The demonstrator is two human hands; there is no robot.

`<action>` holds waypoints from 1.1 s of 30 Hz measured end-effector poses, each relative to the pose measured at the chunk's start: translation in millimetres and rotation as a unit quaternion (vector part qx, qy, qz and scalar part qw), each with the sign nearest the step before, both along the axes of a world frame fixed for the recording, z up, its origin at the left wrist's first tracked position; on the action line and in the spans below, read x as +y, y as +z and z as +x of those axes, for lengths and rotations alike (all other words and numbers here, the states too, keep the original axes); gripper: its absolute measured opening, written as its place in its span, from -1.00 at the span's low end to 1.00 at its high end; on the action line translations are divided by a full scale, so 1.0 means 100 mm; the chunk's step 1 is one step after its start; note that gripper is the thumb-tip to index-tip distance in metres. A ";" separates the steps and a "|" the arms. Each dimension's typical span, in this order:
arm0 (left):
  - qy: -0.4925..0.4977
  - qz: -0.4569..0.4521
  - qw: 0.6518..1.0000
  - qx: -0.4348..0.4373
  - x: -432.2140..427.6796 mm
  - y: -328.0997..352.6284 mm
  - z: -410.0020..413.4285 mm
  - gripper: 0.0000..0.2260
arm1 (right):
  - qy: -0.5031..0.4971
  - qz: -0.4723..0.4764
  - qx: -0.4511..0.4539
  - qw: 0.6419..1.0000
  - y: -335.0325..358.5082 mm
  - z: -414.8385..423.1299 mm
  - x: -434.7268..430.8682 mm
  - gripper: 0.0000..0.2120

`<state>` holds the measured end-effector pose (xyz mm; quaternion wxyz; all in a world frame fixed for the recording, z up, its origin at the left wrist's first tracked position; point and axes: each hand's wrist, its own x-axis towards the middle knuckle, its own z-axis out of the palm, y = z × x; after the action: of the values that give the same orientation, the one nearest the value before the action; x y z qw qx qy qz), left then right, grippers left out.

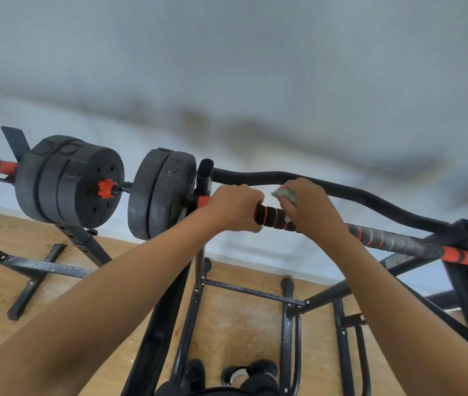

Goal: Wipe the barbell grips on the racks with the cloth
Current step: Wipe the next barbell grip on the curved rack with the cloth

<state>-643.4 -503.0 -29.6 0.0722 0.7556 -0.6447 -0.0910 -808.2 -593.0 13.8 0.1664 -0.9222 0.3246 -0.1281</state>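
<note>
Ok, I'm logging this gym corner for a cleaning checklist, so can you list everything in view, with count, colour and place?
Near barbell: one, black with red bands, across the rack from centre to right.
Foam grip: one, black and red, between the two hands.
Cloth: one, pale green, bunched in the right hand on the bar.
Weight plates: black stacks, on the near bar's left end; another stack on the left bar.
Red collar: one, on the left bar's end.
Curved bar: one, black, behind the hands.
Rack frame: black metal, below the bars.
Floor: light wood.
Left hand: closed round the grip.
Right hand: pressing the cloth on the bar.
</note>
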 end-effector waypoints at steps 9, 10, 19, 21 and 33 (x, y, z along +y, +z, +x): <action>0.057 0.069 0.995 -0.045 -0.14 0.03 -0.11 -0.85 | -0.041 -0.003 0.112 0.993 -0.13 0.10 0.24 -0.89; 0.056 0.097 0.993 -0.024 -0.19 0.05 -0.08 -0.82 | -0.035 -0.009 0.105 0.994 -0.14 0.06 0.28 -0.93; 0.035 0.116 0.992 0.016 -0.26 0.04 0.01 -0.80 | -0.029 -0.002 0.012 0.999 -0.06 -0.26 0.41 -0.89; 0.039 0.093 0.995 0.002 -0.21 0.03 0.00 -0.81 | -0.046 -0.001 -0.025 0.999 0.07 -0.17 0.24 -0.89; 0.003 0.236 0.960 0.151 -0.41 0.12 0.11 -0.86 | 0.000 -0.005 0.096 0.995 -0.14 -0.17 0.47 -0.85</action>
<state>-632.1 -544.1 -17.2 -0.0119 0.7307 -0.5841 -0.3533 -825.2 -546.1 -0.6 0.1301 -0.9311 0.3383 -0.0408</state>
